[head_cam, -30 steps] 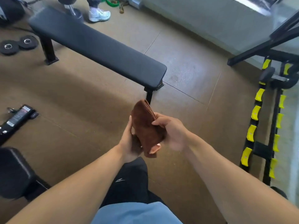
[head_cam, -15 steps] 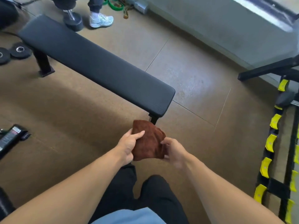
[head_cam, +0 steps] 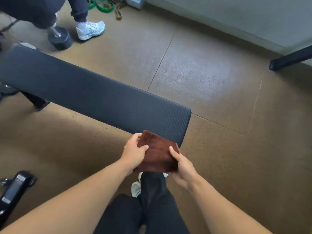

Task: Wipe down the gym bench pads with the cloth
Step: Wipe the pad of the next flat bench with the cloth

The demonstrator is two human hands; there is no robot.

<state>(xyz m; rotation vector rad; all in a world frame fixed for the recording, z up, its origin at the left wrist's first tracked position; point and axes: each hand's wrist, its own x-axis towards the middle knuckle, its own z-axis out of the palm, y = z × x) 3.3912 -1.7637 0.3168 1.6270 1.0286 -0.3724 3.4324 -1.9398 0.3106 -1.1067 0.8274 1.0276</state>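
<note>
A long black flat bench pad (head_cam: 94, 97) runs from the upper left to the middle of the view. A folded brown cloth (head_cam: 157, 152) is held flat just in front of the pad's near right end, overlapping its corner. My left hand (head_cam: 134, 153) grips the cloth's left edge, thumb on top. On the right edge my right hand (head_cam: 183, 166) holds the cloth, thumb over it. Whether the cloth touches the pad is unclear.
Another person's leg and white shoe (head_cam: 90, 29) stand beyond the bench beside a dumbbell (head_cam: 60, 39). Green bands (head_cam: 101, 5) lie near the wall. A black machine foot (head_cam: 290, 59) juts in at the right. A black labelled part (head_cam: 13, 191) lies lower left.
I have moved closer to the bench; its end now sits right by my hands. The cloth turned from upright to flat, held at both edges.
</note>
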